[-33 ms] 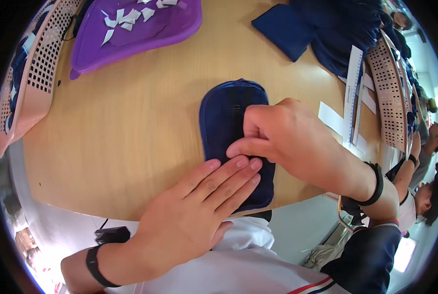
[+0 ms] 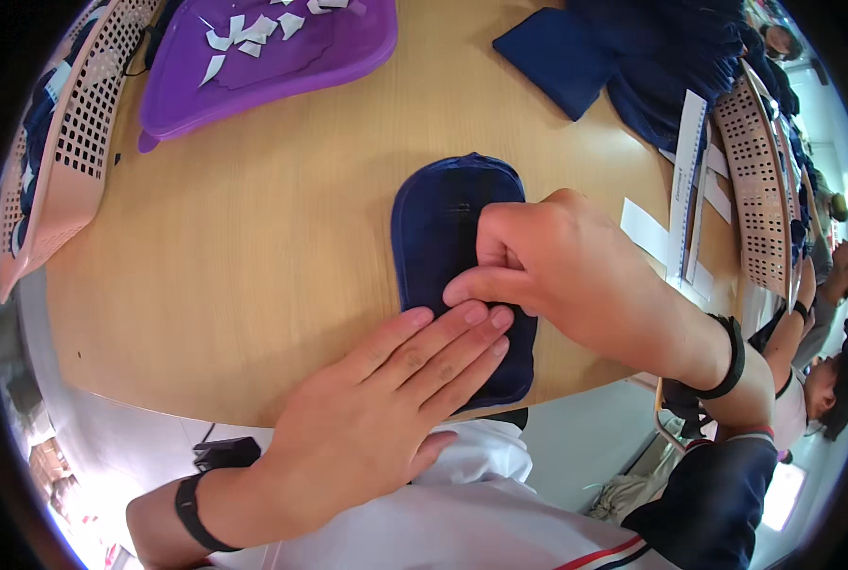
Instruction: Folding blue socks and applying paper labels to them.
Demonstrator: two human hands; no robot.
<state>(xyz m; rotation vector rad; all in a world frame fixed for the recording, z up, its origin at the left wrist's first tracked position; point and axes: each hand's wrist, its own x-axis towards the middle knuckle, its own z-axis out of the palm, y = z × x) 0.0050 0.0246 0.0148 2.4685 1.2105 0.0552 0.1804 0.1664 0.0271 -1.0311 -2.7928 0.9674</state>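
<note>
- Navy fabric piece (image 2: 432,242): head view, centre, long axis 12–6 o'clock, flat on wooden table (image 2: 253,237).
- Left hand (image 2: 372,413): open, fingers extended, over piece's 6 o'clock half; forearm from 7–8 o'clock.
- Right hand (image 2: 543,249): curled on fabric, thumb against bent fingers; pinch contents cannot tell; forearm from 4 o'clock.
- Purple tray (image 2: 253,110), 11 o'clock; ruler (image 2: 687,176), 2 o'clock.

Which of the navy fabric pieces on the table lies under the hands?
The round-ended piece under the left hand and right hand; the other navy pieces lie untouched at upper right.
</note>
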